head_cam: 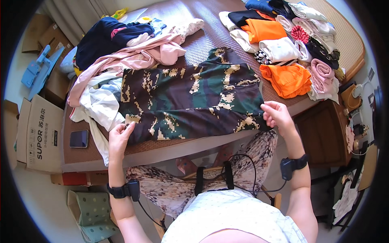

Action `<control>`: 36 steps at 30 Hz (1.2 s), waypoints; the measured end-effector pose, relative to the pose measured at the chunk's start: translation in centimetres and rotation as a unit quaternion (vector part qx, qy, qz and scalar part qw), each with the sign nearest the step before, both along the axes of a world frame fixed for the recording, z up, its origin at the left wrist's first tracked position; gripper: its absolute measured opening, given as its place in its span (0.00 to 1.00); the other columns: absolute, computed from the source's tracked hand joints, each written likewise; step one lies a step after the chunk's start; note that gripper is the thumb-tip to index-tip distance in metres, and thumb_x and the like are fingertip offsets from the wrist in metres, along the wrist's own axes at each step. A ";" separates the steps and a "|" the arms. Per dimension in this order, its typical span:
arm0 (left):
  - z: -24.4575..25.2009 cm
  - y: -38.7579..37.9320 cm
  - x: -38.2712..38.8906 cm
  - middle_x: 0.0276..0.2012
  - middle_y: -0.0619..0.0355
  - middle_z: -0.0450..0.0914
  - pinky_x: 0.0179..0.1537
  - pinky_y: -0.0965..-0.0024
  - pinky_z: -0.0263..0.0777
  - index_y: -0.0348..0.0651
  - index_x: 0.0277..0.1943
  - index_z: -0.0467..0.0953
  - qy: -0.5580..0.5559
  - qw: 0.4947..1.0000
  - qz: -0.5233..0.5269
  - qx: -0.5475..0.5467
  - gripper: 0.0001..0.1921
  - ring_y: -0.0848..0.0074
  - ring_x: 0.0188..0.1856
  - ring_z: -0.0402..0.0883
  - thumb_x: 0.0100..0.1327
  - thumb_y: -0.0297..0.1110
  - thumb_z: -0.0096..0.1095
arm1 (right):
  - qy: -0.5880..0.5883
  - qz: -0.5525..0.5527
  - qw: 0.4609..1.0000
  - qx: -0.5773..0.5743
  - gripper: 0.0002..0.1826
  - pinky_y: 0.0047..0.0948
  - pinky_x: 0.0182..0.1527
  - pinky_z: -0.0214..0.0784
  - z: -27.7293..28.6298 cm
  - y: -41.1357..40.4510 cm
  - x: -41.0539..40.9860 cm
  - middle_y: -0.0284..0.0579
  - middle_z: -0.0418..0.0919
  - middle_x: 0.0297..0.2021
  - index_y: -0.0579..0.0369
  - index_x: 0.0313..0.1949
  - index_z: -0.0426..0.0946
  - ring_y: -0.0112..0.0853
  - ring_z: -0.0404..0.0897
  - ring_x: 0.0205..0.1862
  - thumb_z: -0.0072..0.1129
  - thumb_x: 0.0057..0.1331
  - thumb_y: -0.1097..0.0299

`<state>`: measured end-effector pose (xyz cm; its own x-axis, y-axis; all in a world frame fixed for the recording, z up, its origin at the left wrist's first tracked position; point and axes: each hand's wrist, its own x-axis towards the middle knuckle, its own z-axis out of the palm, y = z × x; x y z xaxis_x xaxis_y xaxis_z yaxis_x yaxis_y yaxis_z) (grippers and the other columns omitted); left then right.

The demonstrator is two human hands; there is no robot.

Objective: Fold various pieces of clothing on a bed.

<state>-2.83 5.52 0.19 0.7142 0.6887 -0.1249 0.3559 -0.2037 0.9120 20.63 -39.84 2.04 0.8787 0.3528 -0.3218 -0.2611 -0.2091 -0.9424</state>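
Observation:
A digital-camouflage garment point(182, 94) in dark green, brown and tan is spread flat along the front of a mat-covered bed. My left hand point(119, 140) pinches its near left corner between thumb and fingers. At the opposite end, my right hand point(277, 118) grips the near right edge. A sleeve or leg section runs along the near side between both hands; which of the two it is, I cannot tell. Close to my left hand lies a crumpled white garment point(100, 101), partly against the camouflage cloth. A folded orange garment point(286, 79) sits beyond my right hand.
Loose clothes, including a navy garment point(94, 45) and a pink one point(146, 59), heap at the left. Several folded clothes point(278, 48) are stacked at the right. A phone point(79, 138) lies near the bed's left edge, beside a cardboard box point(42, 133). Cables run from my forearm straps.

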 end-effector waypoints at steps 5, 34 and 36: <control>-0.9 -1.8 1.2 0.19 0.62 0.70 0.23 0.71 0.57 0.32 0.35 0.76 -0.005 0.967 0.050 0.250 0.14 0.82 0.21 0.64 0.64 0.37 0.65 | -0.473 -0.092 0.856 -0.189 0.07 0.34 0.31 0.67 -1.7 2.8 -0.9 0.47 0.75 0.22 0.62 0.37 0.74 0.37 0.76 0.25 0.59 0.65 0.72; 0.3 -10.3 2.9 0.72 0.48 0.56 0.71 0.47 0.37 0.50 0.71 0.61 0.059 0.817 -0.236 0.522 0.28 0.56 0.73 0.52 0.70 0.44 0.50 | -0.592 0.257 0.708 -0.287 0.26 0.42 0.70 0.47 -2.1 6.7 2.0 0.47 0.64 0.67 0.44 0.64 0.68 0.40 0.60 0.70 0.53 0.69 0.54; -0.4 -10.1 2.7 0.72 0.48 0.54 0.71 0.45 0.35 0.51 0.72 0.58 0.126 0.813 -0.213 0.526 0.31 0.54 0.74 0.51 0.70 0.52 0.46 | -0.554 0.291 0.727 -0.284 0.28 0.41 0.71 0.44 -1.6 6.3 2.9 0.47 0.61 0.68 0.44 0.65 0.67 0.39 0.57 0.71 0.52 0.69 0.50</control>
